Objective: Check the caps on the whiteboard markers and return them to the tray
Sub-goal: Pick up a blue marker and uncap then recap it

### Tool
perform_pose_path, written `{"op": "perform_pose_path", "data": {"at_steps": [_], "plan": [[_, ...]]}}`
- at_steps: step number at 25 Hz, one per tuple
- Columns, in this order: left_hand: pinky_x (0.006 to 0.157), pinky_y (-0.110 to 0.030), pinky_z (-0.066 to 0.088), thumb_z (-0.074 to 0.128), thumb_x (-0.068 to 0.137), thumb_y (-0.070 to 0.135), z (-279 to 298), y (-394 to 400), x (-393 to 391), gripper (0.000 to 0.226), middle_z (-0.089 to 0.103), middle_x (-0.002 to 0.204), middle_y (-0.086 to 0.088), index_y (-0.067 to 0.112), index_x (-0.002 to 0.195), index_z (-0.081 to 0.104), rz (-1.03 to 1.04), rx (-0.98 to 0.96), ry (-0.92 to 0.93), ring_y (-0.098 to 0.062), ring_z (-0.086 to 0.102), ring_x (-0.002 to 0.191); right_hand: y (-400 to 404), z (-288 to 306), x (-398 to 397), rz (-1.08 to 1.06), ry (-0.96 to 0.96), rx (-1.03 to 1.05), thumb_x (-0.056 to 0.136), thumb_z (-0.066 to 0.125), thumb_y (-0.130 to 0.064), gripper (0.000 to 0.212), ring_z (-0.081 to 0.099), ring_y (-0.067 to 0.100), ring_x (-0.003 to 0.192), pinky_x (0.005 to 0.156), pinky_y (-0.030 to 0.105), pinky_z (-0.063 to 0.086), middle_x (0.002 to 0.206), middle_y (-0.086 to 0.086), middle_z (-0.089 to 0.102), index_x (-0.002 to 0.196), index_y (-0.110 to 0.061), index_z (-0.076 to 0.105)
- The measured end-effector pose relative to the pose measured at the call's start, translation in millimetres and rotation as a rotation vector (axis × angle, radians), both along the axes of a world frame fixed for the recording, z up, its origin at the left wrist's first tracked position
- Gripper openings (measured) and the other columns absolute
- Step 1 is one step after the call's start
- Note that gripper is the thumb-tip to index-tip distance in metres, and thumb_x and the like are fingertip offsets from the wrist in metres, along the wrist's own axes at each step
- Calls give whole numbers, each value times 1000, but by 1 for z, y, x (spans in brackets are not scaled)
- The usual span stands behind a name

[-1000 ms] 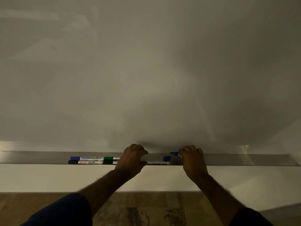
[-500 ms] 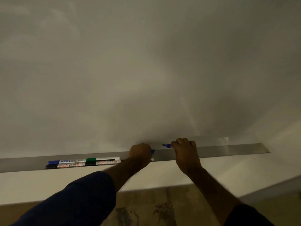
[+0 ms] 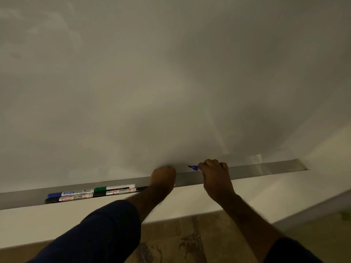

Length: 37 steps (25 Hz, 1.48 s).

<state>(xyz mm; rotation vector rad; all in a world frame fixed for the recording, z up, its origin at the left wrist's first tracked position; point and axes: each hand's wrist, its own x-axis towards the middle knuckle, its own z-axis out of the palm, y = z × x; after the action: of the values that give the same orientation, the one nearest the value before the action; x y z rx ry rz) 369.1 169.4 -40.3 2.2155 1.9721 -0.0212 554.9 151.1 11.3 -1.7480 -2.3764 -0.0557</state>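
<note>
You've pulled your hands apart over the tray (image 3: 266,170): your right hand (image 3: 216,179) is now closed round the blue marker (image 3: 193,168), its bare tip showing, while your left hand (image 3: 163,179) stays fisted, presumably on the cap, so recapping comes next.

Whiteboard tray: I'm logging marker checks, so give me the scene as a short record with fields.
tray: metal ledge under the whiteboard
markers lying in tray: four, in two rows, left of the hands
visible caps: blue marker, green marker, black marker
right hand: closed on an uncapped marker, blue tip bare, pointing left
left hand: fisted at the tray; contents hidden
cap in view: none for the held marker
</note>
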Motion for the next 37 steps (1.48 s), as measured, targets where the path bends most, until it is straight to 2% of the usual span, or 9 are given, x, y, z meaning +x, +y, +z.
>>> {"op": "perform_pose_path", "data": {"at_steps": [3, 6, 11, 16, 20, 25, 28, 31, 37], "plan": [[67, -32, 47, 55, 85, 23, 7, -2, -1, 16, 69, 90, -8, 12, 87, 66, 3, 34, -42, -27, 65, 82, -2, 1, 1, -2, 20, 14, 84, 58, -4, 27, 58, 22, 94, 82, 35, 36, 100, 1, 65, 106, -20, 60], [60, -25, 40, 57, 82, 36, 28, -10, -7, 22, 66, 84, -2, 17, 90, 66, -45, 102, -107, -17, 56, 68, -4, 7, 0, 5, 38, 12, 85, 60, -7, 29, 57, 22, 100, 87, 36, 36, 106, 2, 63, 111, -20, 58], [49, -16, 24, 60, 78, 45, 99, -29, -38, 18, 51, 68, 13, 31, 89, 64, -109, 364, -277, -6, 45, 58, -2, 48, -11, 36, 144, 149, 85, 63, -7, 26, 60, 22, 93, 82, 32, 27, 102, 2, 63, 109, -18, 61], [47, -15, 27, 72, 72, 32, 178, -42, -76, 13, 39, 55, 15, 25, 81, 66, -139, 663, -385, -6, 39, 48, -4, 121, -32, 148, 255, 325, 84, 63, -1, 28, 61, 22, 84, 80, 35, 32, 100, 5, 64, 109, -15, 61], [50, -20, 42, 70, 71, 32, 224, -57, -102, 12, 54, 63, 12, 25, 80, 68, -103, 777, -502, -6, 49, 55, -13, 177, -56, 316, 315, 348, 88, 58, -1, 25, 59, 25, 76, 73, 38, 44, 99, 7, 61, 110, -12, 59], [63, -15, 46, 73, 69, 27, 267, -73, -128, 17, 69, 79, 8, 20, 84, 69, -92, 879, -459, -2, 56, 69, -23, 232, -83, 461, 275, 402, 90, 58, -5, 28, 58, 25, 79, 73, 38, 46, 101, 9, 61, 116, -12, 60], [58, -1, 38, 80, 63, 20, 292, -84, -143, 22, 70, 80, 9, 20, 83, 70, -59, 866, -415, -3, 55, 70, -28, 257, -94, 500, 227, 460, 87, 61, -4, 29, 60, 28, 75, 71, 40, 45, 95, 10, 62, 114, -12, 62], [61, -2, 35, 80, 62, 18, 317, -95, -155, 21, 70, 76, 7, 20, 81, 69, -86, 867, -334, -3, 57, 64, -31, 273, -104, 530, 182, 525, 84, 64, -3, 29, 61, 28, 75, 71, 41, 45, 89, 10, 64, 111, -13, 65], [63, -9, 36, 80, 64, 15, 347, -108, -161, 21, 71, 75, 1, 12, 82, 70, -153, 870, -218, -15, 63, 65, -30, 284, -120, 568, 187, 594, 84, 65, -6, 28, 61, 25, 76, 71, 42, 44, 88, 5, 63, 110, -17, 66]]}}
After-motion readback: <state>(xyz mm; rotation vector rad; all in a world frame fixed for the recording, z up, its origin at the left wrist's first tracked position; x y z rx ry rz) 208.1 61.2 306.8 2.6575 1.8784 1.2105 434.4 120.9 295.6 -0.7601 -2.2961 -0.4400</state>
